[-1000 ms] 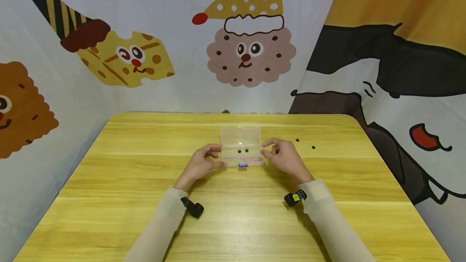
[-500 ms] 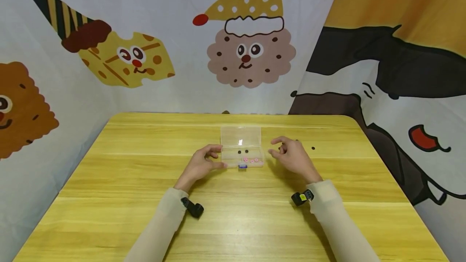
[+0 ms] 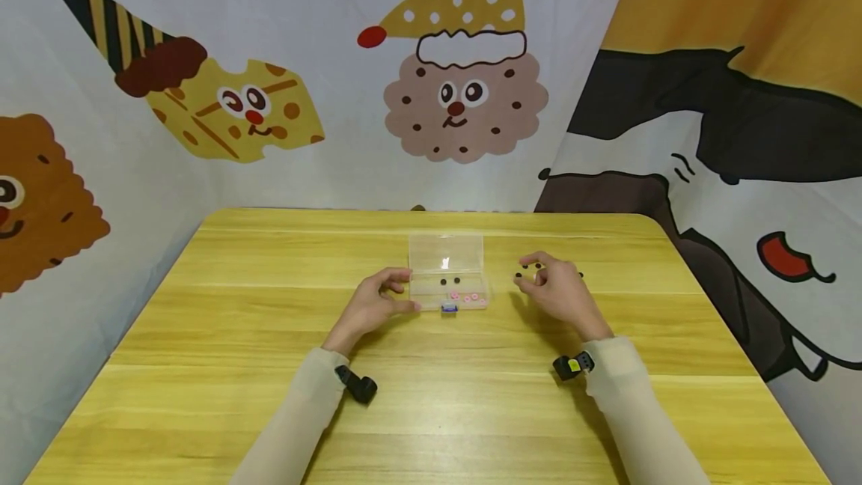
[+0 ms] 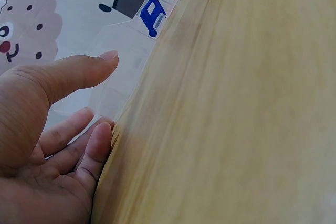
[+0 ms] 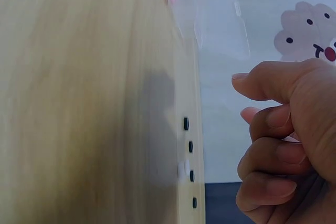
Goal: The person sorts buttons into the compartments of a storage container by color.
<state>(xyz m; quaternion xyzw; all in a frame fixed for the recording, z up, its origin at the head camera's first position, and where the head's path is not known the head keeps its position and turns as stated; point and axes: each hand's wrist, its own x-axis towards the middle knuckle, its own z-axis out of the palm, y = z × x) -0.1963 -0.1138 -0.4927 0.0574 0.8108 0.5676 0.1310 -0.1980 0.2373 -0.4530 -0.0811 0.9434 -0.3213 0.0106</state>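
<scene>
Here, the left grip point(image 3: 373, 298) holds one clear box point(image 3: 427, 284) by its end, thumb at the near corner. The box sits on the counter point(image 3: 444, 395) between both grips, its single lid point(image 3: 431, 251) opened away from the person, its one blue latch point(image 3: 449, 308) at the near edge. Inside, to the right of the left grip, lie two black discs point(image 3: 457, 281) and, nearer the person, four pink pieces point(image 3: 467, 299). The right grip point(image 3: 559, 289) is wide, thumb and forefinger apart, near four loose discs point(image 5: 191, 147) on the counter: from above, three show between those fingertips, one beyond the knuckles.
</scene>
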